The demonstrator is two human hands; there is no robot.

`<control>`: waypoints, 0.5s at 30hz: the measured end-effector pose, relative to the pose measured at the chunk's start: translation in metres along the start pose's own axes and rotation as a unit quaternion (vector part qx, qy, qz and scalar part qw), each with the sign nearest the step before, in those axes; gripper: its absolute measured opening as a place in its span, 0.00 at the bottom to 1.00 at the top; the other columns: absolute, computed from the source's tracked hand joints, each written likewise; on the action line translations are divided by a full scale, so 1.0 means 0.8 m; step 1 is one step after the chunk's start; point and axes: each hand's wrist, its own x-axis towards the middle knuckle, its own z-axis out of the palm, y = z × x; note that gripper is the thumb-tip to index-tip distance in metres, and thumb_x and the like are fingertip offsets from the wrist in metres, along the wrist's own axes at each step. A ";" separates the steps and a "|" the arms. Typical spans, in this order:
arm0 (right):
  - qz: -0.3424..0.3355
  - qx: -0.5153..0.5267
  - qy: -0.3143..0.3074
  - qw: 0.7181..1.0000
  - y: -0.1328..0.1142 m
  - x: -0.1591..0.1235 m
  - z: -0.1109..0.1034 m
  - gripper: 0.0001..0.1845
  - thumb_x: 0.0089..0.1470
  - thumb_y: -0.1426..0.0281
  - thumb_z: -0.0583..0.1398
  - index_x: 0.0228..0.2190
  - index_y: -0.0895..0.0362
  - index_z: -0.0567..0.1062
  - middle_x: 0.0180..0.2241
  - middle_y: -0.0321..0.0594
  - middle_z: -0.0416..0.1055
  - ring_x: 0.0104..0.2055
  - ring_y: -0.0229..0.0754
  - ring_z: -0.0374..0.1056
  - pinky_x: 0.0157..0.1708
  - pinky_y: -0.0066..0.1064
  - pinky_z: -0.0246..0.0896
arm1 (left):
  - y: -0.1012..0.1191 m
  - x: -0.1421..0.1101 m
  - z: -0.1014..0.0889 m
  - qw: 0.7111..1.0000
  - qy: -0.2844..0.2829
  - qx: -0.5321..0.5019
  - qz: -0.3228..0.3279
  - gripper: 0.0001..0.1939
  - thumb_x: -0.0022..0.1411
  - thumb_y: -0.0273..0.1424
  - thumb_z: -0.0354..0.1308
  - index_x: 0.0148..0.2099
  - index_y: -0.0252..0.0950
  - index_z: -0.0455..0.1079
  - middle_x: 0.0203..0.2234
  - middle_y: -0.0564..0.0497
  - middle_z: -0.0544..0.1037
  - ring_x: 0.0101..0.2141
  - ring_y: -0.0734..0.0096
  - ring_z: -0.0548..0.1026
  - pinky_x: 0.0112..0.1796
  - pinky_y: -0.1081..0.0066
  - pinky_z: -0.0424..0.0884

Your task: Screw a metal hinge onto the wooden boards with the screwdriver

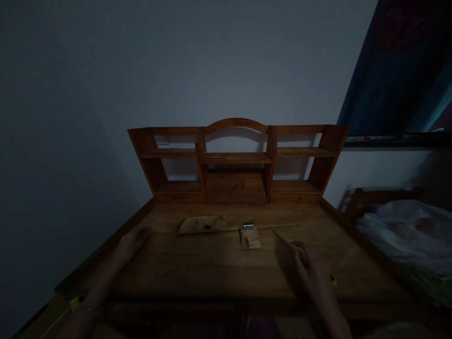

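My right hand (310, 266) is closed around a long thin tool (284, 240), whose kind I cannot make out in the dim light. Its narrow tip points up and left, just above the desk, and a yellowish end shows behind the palm. Left of that tip lies a small wooden board (246, 240) with a shiny metal piece (248, 226) at its top and a pale flat scrap on it. My left hand (136, 239) rests at the desk's left side with its fingers curled in and nothing visible in them. Nearby lies a long, rough-edged wooden strip (197, 224).
A wooden shelf unit (236, 158) stands along the back of the desk (212, 273). Raised edges run down both sides of the desktop. A bed with plastic-looking sheeting (406, 226) is at the right, below a dark curtain (388, 70).
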 end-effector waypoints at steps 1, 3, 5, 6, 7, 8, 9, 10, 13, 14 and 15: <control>0.008 0.036 -0.003 0.999 -0.017 0.007 0.005 0.18 0.60 0.60 0.52 0.46 0.54 0.72 0.47 0.48 0.74 0.50 0.51 0.71 0.51 0.45 0.64 | 0.010 0.000 -0.002 1.000 0.010 -0.005 0.010 0.19 0.55 0.47 0.53 0.40 0.40 0.72 0.40 0.49 0.80 0.44 0.54 0.76 0.47 0.61 0.71; 0.044 0.100 -0.033 0.993 -0.044 0.020 0.020 0.17 0.61 0.59 0.52 0.45 0.54 0.72 0.46 0.47 0.75 0.45 0.50 0.73 0.47 0.44 0.67 | 0.046 -0.003 0.002 0.998 0.036 -0.017 0.045 0.20 0.57 0.48 0.52 0.42 0.39 0.72 0.43 0.48 0.78 0.46 0.54 0.74 0.51 0.59 0.69; 0.074 0.147 -0.048 0.985 -0.061 0.032 0.046 0.18 0.59 0.58 0.54 0.44 0.56 0.73 0.43 0.48 0.75 0.42 0.50 0.74 0.44 0.44 0.68 | 0.099 -0.013 0.019 0.994 0.046 -0.050 0.081 0.21 0.61 0.46 0.50 0.44 0.37 0.72 0.44 0.45 0.77 0.48 0.56 0.73 0.52 0.59 0.68; 0.086 0.164 -0.045 0.982 -0.065 0.036 0.061 0.19 0.57 0.57 0.56 0.43 0.56 0.73 0.41 0.48 0.76 0.41 0.51 0.74 0.43 0.44 0.68 | 0.130 -0.021 0.033 0.992 0.041 -0.070 0.093 0.20 0.63 0.45 0.49 0.44 0.36 0.72 0.44 0.45 0.77 0.47 0.57 0.73 0.51 0.59 0.68; 0.095 0.183 -0.043 0.978 -0.069 0.039 0.077 0.19 0.56 0.57 0.57 0.42 0.56 0.73 0.39 0.48 0.76 0.41 0.51 0.74 0.42 0.44 0.68 | 0.161 -0.030 0.051 0.988 0.030 -0.094 0.116 0.19 0.65 0.44 0.48 0.46 0.37 0.72 0.45 0.47 0.77 0.47 0.59 0.73 0.52 0.60 0.68; 0.105 0.209 -0.038 0.972 -0.071 0.041 0.093 0.18 0.55 0.57 0.58 0.42 0.57 0.73 0.39 0.47 0.77 0.40 0.51 0.74 0.42 0.42 0.68 | 0.192 -0.039 0.070 0.982 0.001 -0.112 0.152 0.17 0.66 0.42 0.48 0.47 0.38 0.72 0.45 0.48 0.76 0.47 0.61 0.73 0.51 0.61 0.69; 0.112 0.218 -0.032 0.969 -0.072 0.042 0.109 0.18 0.54 0.58 0.58 0.42 0.57 0.73 0.38 0.47 0.77 0.40 0.49 0.74 0.41 0.40 0.68 | 0.221 -0.048 0.090 0.973 -0.027 -0.124 0.192 0.15 0.67 0.40 0.49 0.48 0.39 0.72 0.45 0.48 0.76 0.47 0.62 0.73 0.51 0.62 0.69; 0.120 0.222 -0.024 0.967 -0.073 0.043 0.123 0.18 0.54 0.58 0.58 0.42 0.57 0.72 0.37 0.47 0.76 0.39 0.49 0.74 0.40 0.39 0.68 | 0.247 -0.054 0.110 0.961 -0.053 -0.129 0.238 0.14 0.68 0.37 0.49 0.49 0.39 0.71 0.46 0.48 0.75 0.47 0.63 0.73 0.50 0.63 0.69; 0.135 0.215 0.012 0.967 -0.073 0.043 0.151 0.17 0.50 0.61 0.59 0.40 0.58 0.71 0.36 0.48 0.75 0.38 0.50 0.72 0.39 0.39 0.67 | 0.306 -0.059 0.162 0.931 -0.102 -0.121 0.329 0.13 0.67 0.31 0.50 0.51 0.40 0.71 0.48 0.48 0.74 0.48 0.66 0.72 0.50 0.65 0.69; 0.136 0.213 0.026 0.967 -0.073 0.042 0.156 0.17 0.48 0.61 0.59 0.38 0.57 0.71 0.36 0.48 0.75 0.39 0.51 0.71 0.40 0.39 0.66 | 0.319 -0.056 0.175 0.924 -0.114 -0.116 0.346 0.12 0.67 0.30 0.51 0.50 0.41 0.72 0.46 0.49 0.75 0.47 0.67 0.73 0.50 0.66 0.69; 0.136 0.211 0.039 0.967 -0.072 0.043 0.159 0.16 0.46 0.62 0.60 0.37 0.57 0.70 0.37 0.48 0.75 0.40 0.51 0.71 0.41 0.40 0.66 | 0.329 -0.051 0.185 0.918 -0.125 -0.110 0.360 0.12 0.67 0.29 0.51 0.50 0.41 0.72 0.45 0.49 0.75 0.46 0.68 0.72 0.49 0.67 0.69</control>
